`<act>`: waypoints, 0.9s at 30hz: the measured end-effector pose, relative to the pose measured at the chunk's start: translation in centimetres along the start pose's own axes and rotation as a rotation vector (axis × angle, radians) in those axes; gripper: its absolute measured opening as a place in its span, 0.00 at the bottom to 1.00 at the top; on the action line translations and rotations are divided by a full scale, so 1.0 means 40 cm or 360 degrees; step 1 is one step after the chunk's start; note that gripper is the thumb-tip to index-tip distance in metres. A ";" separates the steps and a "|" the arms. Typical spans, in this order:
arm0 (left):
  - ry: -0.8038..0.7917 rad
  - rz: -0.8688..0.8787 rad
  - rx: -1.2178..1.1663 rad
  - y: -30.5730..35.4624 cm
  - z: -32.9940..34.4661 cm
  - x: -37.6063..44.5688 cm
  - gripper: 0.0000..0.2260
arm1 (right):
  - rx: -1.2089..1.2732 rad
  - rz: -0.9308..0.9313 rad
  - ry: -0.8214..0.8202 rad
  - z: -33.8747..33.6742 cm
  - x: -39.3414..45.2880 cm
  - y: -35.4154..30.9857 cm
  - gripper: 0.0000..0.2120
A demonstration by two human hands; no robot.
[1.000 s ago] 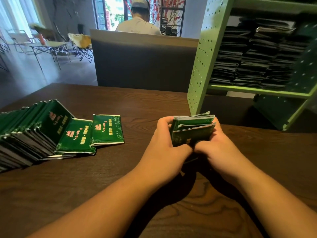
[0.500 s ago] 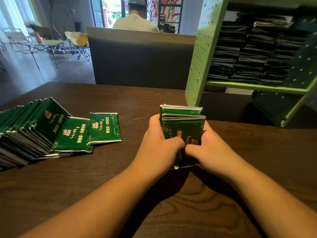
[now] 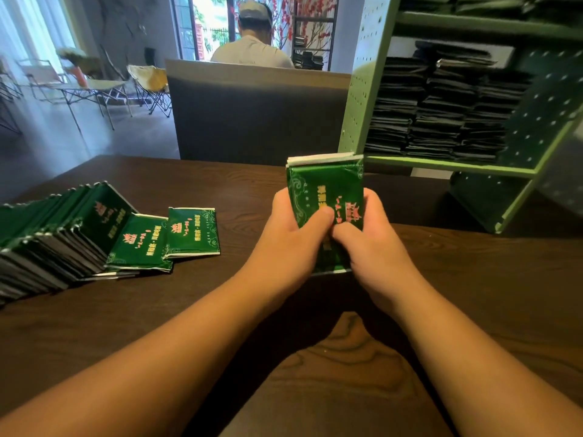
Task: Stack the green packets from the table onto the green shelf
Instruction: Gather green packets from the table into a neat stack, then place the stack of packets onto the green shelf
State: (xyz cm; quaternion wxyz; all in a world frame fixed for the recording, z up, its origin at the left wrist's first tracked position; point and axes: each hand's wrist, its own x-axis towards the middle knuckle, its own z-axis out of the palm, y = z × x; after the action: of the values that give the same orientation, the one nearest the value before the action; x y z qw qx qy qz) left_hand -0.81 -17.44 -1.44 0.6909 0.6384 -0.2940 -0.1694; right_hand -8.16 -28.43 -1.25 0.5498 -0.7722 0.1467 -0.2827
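A bundle of green packets (image 3: 325,187) stands upright on its lower edge on the dark wooden table (image 3: 126,310), printed face toward me. My left hand (image 3: 293,228) grips its left side, thumb across the front. My right hand (image 3: 375,244) grips its right side, thumb on the front too. A long fanned row of green packets (image 3: 60,228) lies at the table's left, with two more packets (image 3: 192,231) spread at its right end. The green perforated shelf (image 3: 366,89) stands at the back right, its level filled with several dark stacks of packets (image 3: 441,105).
A grey partition (image 3: 258,115) runs along the table's far edge, with a person (image 3: 252,48) seated behind it, back turned. Folding chairs and a small table (image 3: 94,86) stand on the floor at the far left. The shelf's slanted lower side panel (image 3: 492,197) rests on the table at right.
The bundle has been tipped up from lying edge-on to standing with its printed face toward me, and raised a little. Both hands stayed around it. The camera view shifted slightly.
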 end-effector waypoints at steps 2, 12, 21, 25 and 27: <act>0.0079 -0.0008 -0.0006 0.033 0.015 0.003 0.18 | 0.0021 -0.0052 0.0085 0.000 0.000 -0.015 0.28; 0.0038 -0.0138 -0.0161 0.309 0.118 0.026 0.08 | -0.1073 -0.1298 0.0365 -0.143 -0.074 -0.155 0.28; -0.0286 -0.0325 -0.0272 0.517 0.231 0.062 0.11 | -0.1691 -0.1807 0.0839 -0.337 -0.008 -0.326 0.24; -0.0450 -0.0257 -0.0179 0.605 0.256 0.096 0.17 | -0.1682 -0.1818 0.0760 -0.404 0.025 -0.410 0.22; -0.0523 -0.0205 -0.0061 0.634 0.263 0.112 0.20 | -0.1686 -0.1812 0.0792 -0.442 0.048 -0.441 0.23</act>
State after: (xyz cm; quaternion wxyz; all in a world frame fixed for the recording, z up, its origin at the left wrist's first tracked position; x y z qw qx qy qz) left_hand -7.49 -25.15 24.44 0.6333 0.6064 -0.3580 -0.3210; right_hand -18.67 -36.79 19.89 -0.1647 -0.8005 -0.0360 -0.5751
